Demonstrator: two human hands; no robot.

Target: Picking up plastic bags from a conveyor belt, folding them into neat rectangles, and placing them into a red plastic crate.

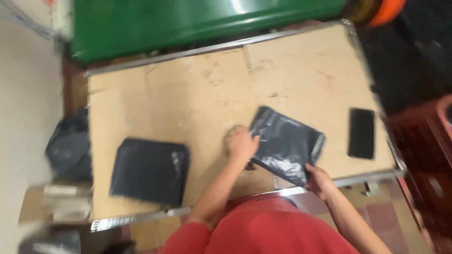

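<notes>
Soft indoor light, strong motion blur throughout, glare on the green bin [188,23].

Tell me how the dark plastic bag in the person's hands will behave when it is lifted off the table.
The dark plastic bag is probably floppy: it looks thin and creased, so unsupported parts should droop. It seems light for its size, lying flat with no visible bulge. Its glossy sheen suggests a slippery surface, so the left hand and right hand at its edges may need a firm pinch.

Left hand [240,142] loosely curled, arm reaching forward — right hand [319,181] in closed grip, wrist bent inward
</notes>
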